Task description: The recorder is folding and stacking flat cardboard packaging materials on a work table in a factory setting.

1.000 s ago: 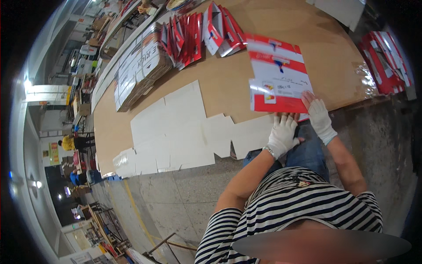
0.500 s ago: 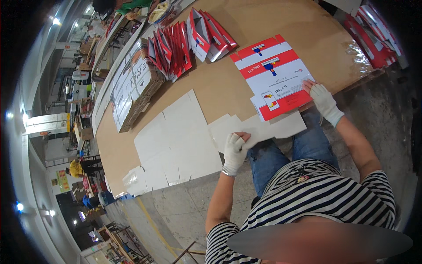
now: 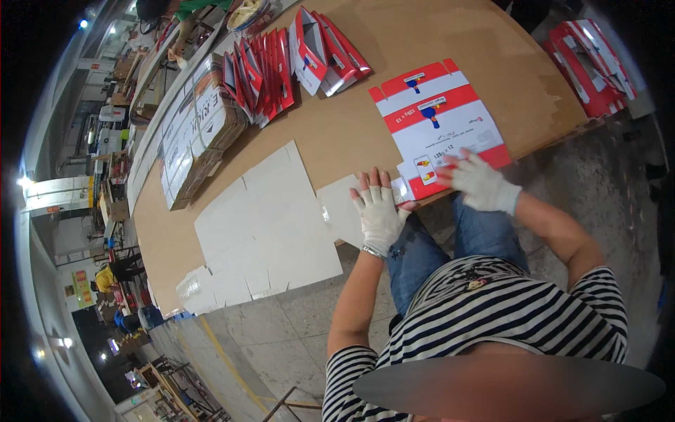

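Note:
A flat red-and-white printed carton blank (image 3: 457,133) lies on the brown table, its near edge along the table edge. My right hand (image 3: 485,184), in a white fingerless glove, is over the near part of this blank; its fingers are stretched out and blurred by motion. Left of it, my left hand (image 3: 380,214), gloved the same way, lies with fingers spread on a plain white cardboard piece (image 3: 337,204) beside the blank's near left corner. A larger white cardboard sheet (image 3: 267,218) with slits lies further left.
Several folded red-and-white cartons (image 3: 264,77) stand at the far left, beside a strapped cardboard bundle (image 3: 200,130). More red cartons (image 3: 590,67) lie off the table's right side. A bowl (image 3: 247,15) sits at the far edge. Other people (image 3: 109,278) are in the background.
My left hand has let go of the white cardboard's near edge and spread flat. My right hand has moved left from the printed blank's right corner. The white strip along its near edge no longer shows.

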The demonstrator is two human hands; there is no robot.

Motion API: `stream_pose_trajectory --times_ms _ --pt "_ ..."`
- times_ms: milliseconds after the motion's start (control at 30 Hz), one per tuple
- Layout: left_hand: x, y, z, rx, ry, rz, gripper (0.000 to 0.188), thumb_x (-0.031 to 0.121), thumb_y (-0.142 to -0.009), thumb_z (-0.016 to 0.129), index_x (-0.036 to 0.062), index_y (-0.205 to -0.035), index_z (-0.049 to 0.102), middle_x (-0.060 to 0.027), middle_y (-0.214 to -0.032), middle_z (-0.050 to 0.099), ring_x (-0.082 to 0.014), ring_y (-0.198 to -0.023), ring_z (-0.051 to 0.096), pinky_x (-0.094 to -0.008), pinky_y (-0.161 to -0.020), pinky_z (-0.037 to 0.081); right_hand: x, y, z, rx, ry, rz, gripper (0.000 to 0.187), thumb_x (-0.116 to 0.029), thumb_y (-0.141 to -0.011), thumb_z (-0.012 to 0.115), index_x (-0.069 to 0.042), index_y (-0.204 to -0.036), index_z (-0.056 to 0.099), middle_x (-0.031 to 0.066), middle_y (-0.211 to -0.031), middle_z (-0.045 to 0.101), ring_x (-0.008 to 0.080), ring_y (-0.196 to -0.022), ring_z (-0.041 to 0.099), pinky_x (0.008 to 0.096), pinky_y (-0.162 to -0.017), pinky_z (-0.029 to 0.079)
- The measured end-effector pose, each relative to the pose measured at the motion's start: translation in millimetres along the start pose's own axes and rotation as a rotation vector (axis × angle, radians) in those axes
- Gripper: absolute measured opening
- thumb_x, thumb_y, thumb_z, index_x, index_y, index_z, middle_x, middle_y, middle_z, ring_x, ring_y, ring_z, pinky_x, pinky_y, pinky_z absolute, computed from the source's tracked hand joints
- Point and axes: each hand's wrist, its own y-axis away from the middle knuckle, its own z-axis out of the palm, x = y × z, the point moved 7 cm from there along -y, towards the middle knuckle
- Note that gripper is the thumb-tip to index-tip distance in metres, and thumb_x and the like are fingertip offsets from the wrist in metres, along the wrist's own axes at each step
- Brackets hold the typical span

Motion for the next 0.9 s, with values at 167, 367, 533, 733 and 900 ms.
stream_pose_trajectory --times_ms 167,367,533,733,900 --pt "3 32 -29 -0.143 0.064 0.12 0.091 0.049 -0.078 0.067 0.0019 -0.146 0.028 -0.0178 -0.154 0.023 -0.0391 -0.143 0.016 -0.0666 -0.11 0.005 -1 -5 16 0.023 0.012 -0.048 0.057 -0.032 -0.082 0.063 -0.017 -0.136 0.05 0.0028 -0.148 0.041 0.0259 -0.141 0.029 0.0554 -0.116 0.012" --pt "-86 79 -16 0.011 0.065 -0.043 0.104 0.018 -0.07 0.079 0.0064 -0.151 0.015 -0.0151 -0.156 0.019 -0.0336 -0.144 0.02 -0.054 -0.116 0.014 -4 -6 18 0.018 0.035 -0.049 0.061 -0.039 -0.084 0.062 -0.021 -0.139 0.046 0.0008 -0.15 0.037 0.0231 -0.143 0.026 0.0566 -0.115 0.011" --pt "-100 65 -7 0.575 1.008 -0.432 0.118 -0.006 -0.07 0.076 0.0082 -0.152 -0.008 -0.0139 -0.159 0.008 -0.0247 -0.144 0.017 -0.0402 -0.115 0.022 -2 -9 19 0.01 -0.011 -0.008 0.06 -0.037 -0.083 0.063 -0.021 -0.139 0.047 0.0024 -0.15 0.039 0.0236 -0.142 0.028 0.0568 -0.115 0.011" --pt "-89 36 22 0.819 1.597 -0.741 0.082 0.017 -0.084 0.073 0.0001 -0.145 0.02 -0.0159 -0.14 0.041 -0.0245 -0.119 0.047 -0.039 -0.098 0.042 -3 -11 16 0.017 -0.033 0.013 0.06 -0.039 -0.085 0.061 -0.019 -0.139 0.047 0.0031 -0.15 0.038 0.0235 -0.142 0.027 0.0566 -0.115 0.01" --pt "-78 9 22 0.728 1.234 -0.63 0.039 0.021 -0.095 0.059 -0.0043 -0.124 0.05 -0.0149 -0.116 0.06 -0.0246 -0.104 0.056 -0.0372 -0.09 0.046 -2 -8 20 0.009 0.011 -0.007 0.06 -0.043 -0.086 0.059 -0.017 -0.139 0.047 0.0025 -0.15 0.037 0.0232 -0.143 0.025 0.0572 -0.115 0.009"
